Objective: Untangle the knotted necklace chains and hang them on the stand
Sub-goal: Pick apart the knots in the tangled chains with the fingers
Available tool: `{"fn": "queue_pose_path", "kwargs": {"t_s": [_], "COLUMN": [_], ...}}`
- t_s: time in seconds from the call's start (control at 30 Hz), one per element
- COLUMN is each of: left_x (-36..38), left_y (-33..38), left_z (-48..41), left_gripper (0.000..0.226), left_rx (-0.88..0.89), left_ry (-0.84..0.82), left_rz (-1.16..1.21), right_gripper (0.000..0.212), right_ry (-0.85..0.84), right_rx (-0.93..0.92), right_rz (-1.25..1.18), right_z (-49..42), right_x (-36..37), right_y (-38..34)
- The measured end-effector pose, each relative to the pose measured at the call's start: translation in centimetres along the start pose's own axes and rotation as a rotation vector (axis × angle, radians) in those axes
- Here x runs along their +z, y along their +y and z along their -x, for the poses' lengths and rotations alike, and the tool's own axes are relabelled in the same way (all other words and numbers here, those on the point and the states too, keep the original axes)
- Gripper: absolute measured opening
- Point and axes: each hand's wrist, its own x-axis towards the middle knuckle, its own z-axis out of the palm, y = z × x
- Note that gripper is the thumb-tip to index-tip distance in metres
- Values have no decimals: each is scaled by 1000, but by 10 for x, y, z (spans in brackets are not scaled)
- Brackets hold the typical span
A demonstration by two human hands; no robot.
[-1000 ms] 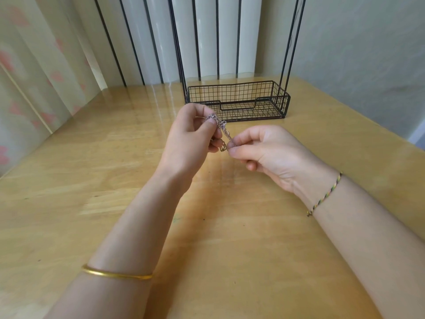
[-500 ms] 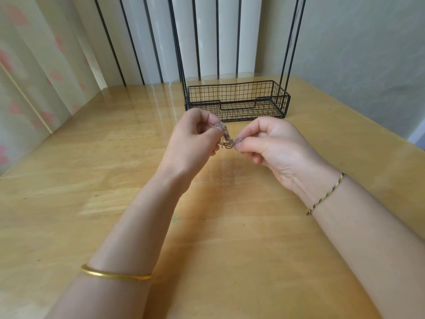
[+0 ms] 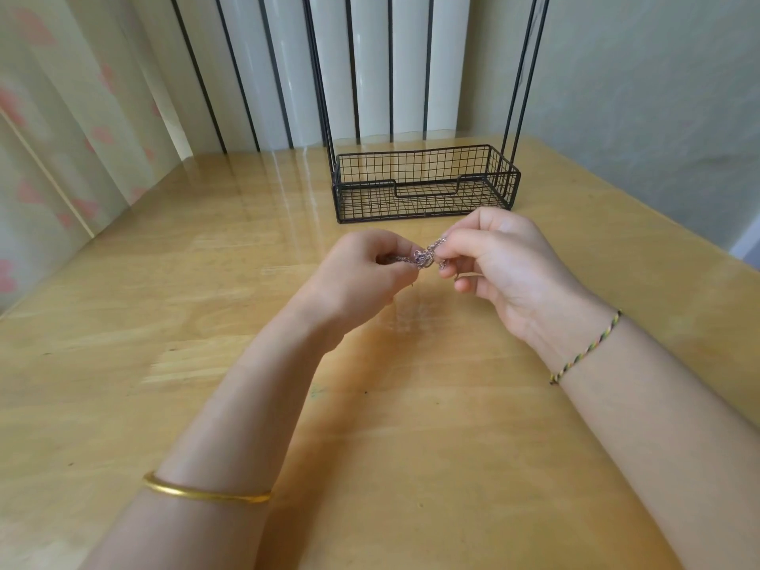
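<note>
Knotted chains (image 3: pixel 425 257): pinched at either side by left hand (image 3: pixel 362 273), right hand (image 3: pixel 506 261). Step needed gentle loosening, never hard pulling.

**Hands Meet in Front of the Stand**

The stand (image 3: pixel 425 191) sits on the table (image 3: pixel 164 322), toward its far edge. In front of the stand, the left hand (image 3: pixel 362 277) and right hand (image 3: pixel 506 265) meet above the tabletop, pinching the chains (image 3: pixel 425 257) between them.
</note>
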Motion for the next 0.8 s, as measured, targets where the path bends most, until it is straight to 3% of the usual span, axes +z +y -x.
{"fn": "queue_pose_path", "kwargs": {"t_s": [0.33,0.7,0.8], "left_x": [-3,-5,-5], "left_y": [-7,-5,-3], "left_z": [-5,0,1], "left_gripper": [13,23,13], "left_rx": [-60,-62,-50], "left_ry": [42,-37,-37], "left_rz": [102,70,76], "right_gripper": [18,18,19], "right_ry": [-75,-33,-24], "right_rx": [14,-24,-33], "right_rz": [18,36,35], "right_z": [-1,-3,-3], "right_x": [1,0,0], "right_y": [3,4,3]}}
